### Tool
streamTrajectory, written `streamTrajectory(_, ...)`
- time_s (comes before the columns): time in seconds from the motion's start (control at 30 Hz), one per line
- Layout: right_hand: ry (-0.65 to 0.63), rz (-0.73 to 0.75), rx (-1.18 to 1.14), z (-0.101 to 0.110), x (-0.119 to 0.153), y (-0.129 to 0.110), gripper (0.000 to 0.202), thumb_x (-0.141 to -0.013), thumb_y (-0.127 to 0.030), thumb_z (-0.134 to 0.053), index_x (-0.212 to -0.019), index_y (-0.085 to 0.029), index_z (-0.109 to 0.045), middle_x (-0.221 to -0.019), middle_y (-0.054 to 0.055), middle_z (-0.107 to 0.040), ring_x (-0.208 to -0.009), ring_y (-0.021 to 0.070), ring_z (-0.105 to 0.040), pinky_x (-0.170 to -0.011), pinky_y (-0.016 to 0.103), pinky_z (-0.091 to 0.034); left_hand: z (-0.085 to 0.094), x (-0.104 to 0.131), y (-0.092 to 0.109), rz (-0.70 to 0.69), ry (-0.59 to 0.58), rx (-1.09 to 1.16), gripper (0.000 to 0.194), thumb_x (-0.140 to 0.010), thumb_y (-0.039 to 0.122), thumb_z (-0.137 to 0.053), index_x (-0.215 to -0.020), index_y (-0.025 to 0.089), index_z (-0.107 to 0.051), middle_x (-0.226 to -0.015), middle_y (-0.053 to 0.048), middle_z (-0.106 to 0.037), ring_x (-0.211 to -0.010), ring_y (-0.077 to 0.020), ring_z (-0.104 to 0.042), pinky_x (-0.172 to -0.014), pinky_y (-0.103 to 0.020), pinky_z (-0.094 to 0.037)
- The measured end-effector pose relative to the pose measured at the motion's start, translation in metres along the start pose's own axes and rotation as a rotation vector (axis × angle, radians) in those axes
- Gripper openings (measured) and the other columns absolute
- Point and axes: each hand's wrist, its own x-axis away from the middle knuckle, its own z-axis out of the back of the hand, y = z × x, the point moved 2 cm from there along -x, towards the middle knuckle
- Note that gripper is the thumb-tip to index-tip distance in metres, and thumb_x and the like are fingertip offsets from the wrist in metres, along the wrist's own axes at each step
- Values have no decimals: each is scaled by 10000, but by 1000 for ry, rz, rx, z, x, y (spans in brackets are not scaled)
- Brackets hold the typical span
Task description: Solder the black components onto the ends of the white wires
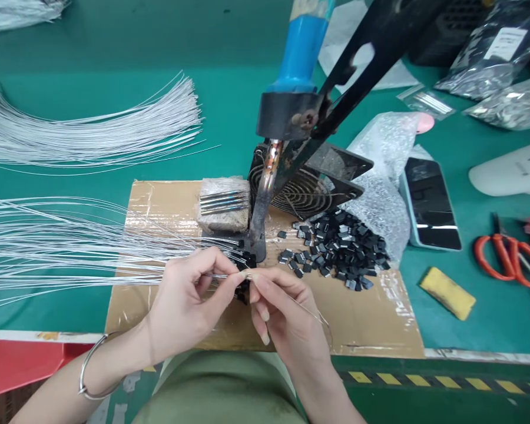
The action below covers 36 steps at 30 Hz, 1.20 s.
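My left hand (pixel 194 303) is closed in a pinch on a thin grey-white wire, one of a long bundle of wires (pixel 70 250) running in from the left. The fingertips of my right hand (pixel 287 306) meet it, pinched on a fine silvery wire (pixel 311 312) that trails over the palm side. Exactly what lies between the touching fingertips is hidden. Just behind them, small black connectors (pixel 246 258) sit at the wire ends. Above stands a soldering iron with a blue handle (pixel 302 50), its bent metal tip (pixel 262 206) pointing down behind my hands.
A pile of black connectors (pixel 344 247) lies right on the cardboard (pixel 380 330), near a round fan (pixel 302 188). Metal rods rest on a wrapped block (pixel 223 221). Another wire bundle (pixel 115 135) lies back left. Farther right are a phone (pixel 430 203), yellow sponge (pixel 447 292) and red-handled scissors (pixel 507 259).
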Motion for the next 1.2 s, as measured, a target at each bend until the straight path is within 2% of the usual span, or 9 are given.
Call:
streamTrajectory(0.2, 46, 21, -46, -5, -2, 1, 163, -819, -352, -899, -839, -193, -872, -615, -32, -654, -383, 20, -483, -311, 69, -439, -4, 4, -3, -60, 88, -42, 185, -972, 202, -650, -794, 193, -701, -562, 47, -509, -518, -103, -361, -460, -239, -247)
streamTrajectory(0.43, 70, 22, -74, -9, 1, 5, 169, -821, -350, -899, -823, -185, -863, -624, -34, -647, -389, 16, -476, -312, 63, -446, -7, 6, -7, -13, 79, 24, 191, -991, 238, -652, -815, 195, -714, -607, 22, -586, -536, -113, -391, -483, -250, -289)
streamTrajectory(0.6, 63, 64, -44, -7, 1, 4, 207, -860, -388, -864, -955, -204, -879, -716, -1, -714, -445, 53, -539, -328, 115, -519, -5, 3, -6, 85, 51, 155, 180, -982, 279, -669, -830, 188, -699, -684, -3, -678, -532, -109, -463, -480, -261, -297)
streamTrajectory(0.73, 74, 118, 29, -7, 0, 4, 141, -850, -357, -877, -903, -226, -879, -704, -5, -735, -431, 68, -578, -357, 158, -572, -4, 2, -7, 114, 68, 163, 156, -955, 275, -696, -825, 189, -690, -659, 9, -660, -533, -111, -481, -480, -259, -291)
streamTrajectory(0.93, 111, 155, 94, -7, 0, 4, 106, -837, -336, -888, -871, -236, -881, -684, -4, -745, -407, 77, -593, -365, 175, -585, -4, 2, -7, 97, 48, 187, 125, -959, 234, -683, -844, 186, -699, -698, -6, -702, -563, -120, -539, -497, -255, -326)
streamTrajectory(1.03, 114, 167, 113, -6, 0, 4, 105, -846, -341, -882, -878, -240, -882, -685, -1, -749, -405, 82, -603, -368, 179, -587, -3, 2, -6, 72, 53, 174, 140, -964, 231, -686, -834, 181, -705, -670, 0, -688, -539, -110, -497, -488, -254, -310)
streamTrajectory(1.2, 110, 186, 132, -5, 1, 4, 90, -867, -337, -867, -892, -251, -881, -695, -5, -754, -418, 82, -616, -385, 177, -589, -4, 2, -4, 25, 76, 127, 164, -963, 212, -691, -804, 176, -712, -617, 26, -638, -498, -83, -344, -466, -245, -267)
